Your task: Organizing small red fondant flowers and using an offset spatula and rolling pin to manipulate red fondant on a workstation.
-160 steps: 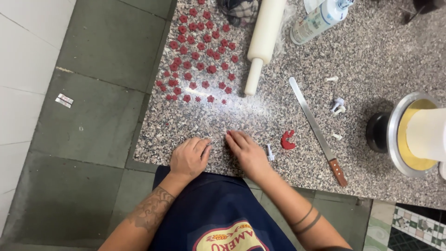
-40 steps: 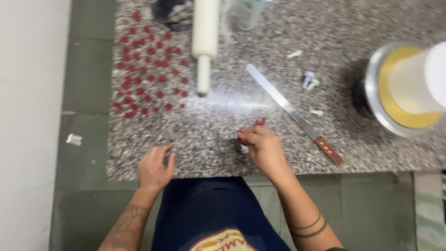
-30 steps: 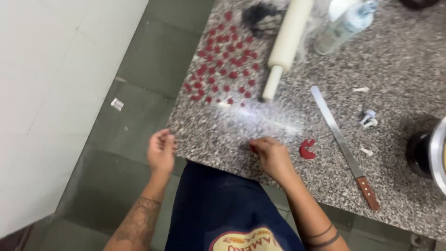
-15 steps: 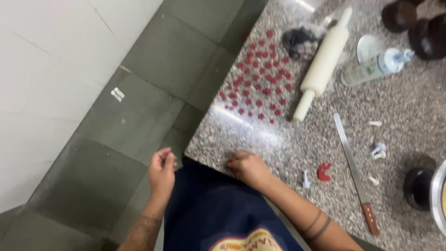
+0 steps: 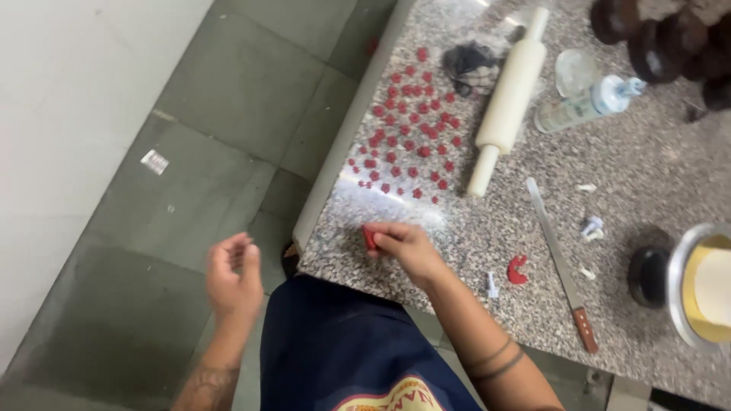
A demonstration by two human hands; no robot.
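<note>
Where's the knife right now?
The knife lies on the granite counter, right of the rolling pin, its wooden handle toward the person.

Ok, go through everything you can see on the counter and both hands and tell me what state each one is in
Right hand: on the counter, pinching a red piece.
Left hand: off the counter, fingers curled, empty.
Rolling pin: lying flat.
Knife: lying flat, untouched.
Small red cutouts: spread out in rows.
Spray bottle: on its side.
Red scrap: lying loose.
</note>
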